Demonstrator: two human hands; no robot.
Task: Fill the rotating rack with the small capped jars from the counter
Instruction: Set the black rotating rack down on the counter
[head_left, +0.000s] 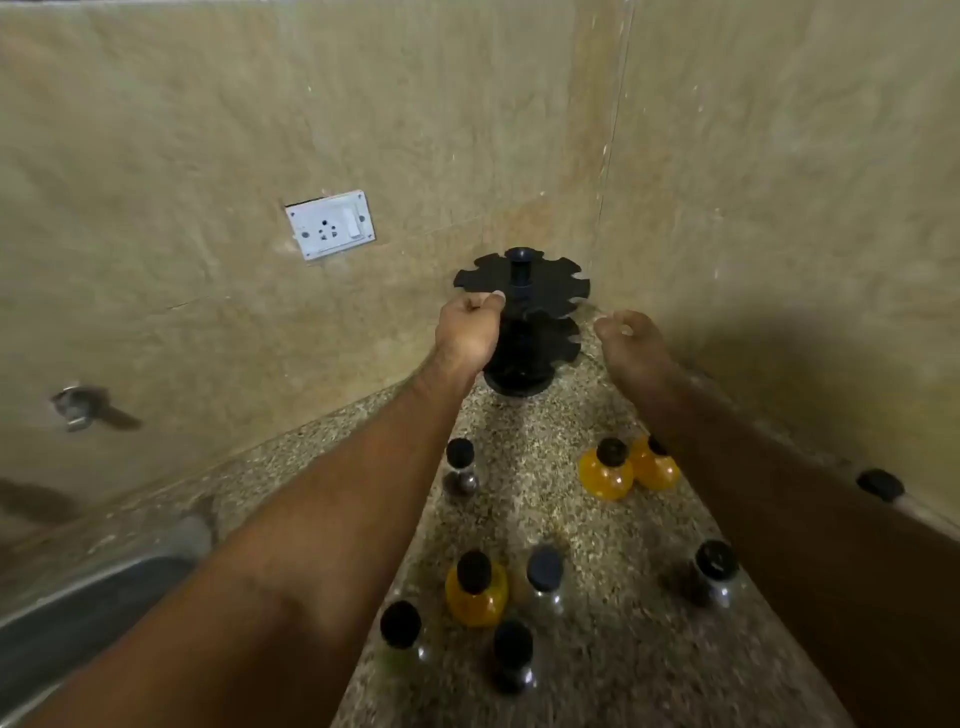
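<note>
Where the speckled counter (519, 428) meets the wall corner stands the black rotating rack (550, 283). The left hand (467, 332) pinches the rim of its top tier, thumb on top. The right hand (631, 340) hovers just right of the rack, fingers loosely curled, holding nothing. The capped jars (605, 475), some orange, some dark, stand on the counter nearer the camera.

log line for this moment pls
left hand pinches rack top tier | right hand near rack, empty | rack slots empty | jars on counter
</note>
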